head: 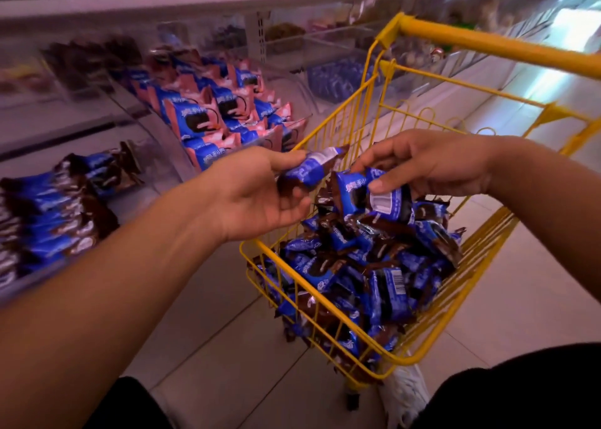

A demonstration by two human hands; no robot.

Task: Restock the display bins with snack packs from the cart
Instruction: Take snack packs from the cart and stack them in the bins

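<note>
Both my hands have packs in them right now. My left hand point(260, 194) has its fingers curled around one blue-and-brown snack pack point(309, 171), thumb on top, holding it just above the far left edge of the cart. My right hand point(429, 165) is pinching a small bunch of packs point(374, 197), at least two as far as I can tell, thumb pressed on the white label patch of the front one, held over the middle of the basket.

Biggest thing first: the yellow wire cart point(328, 311) sits on the tile floor right beside the shelving, its handle point(494, 44) at the far side. It's heaped with loose packs point(367, 266), shiny blue wrappers with brown crimped ends, one showing a barcode.

Left of the cart is the clear display bin point(153, 129) full of blue-and-pink packs point(208, 116). At the left edge of the shelf is another bin's stack of blue-and-brown packs point(48, 210), same look as the ones I'm holding. The further bins are too blurry to read.
</note>
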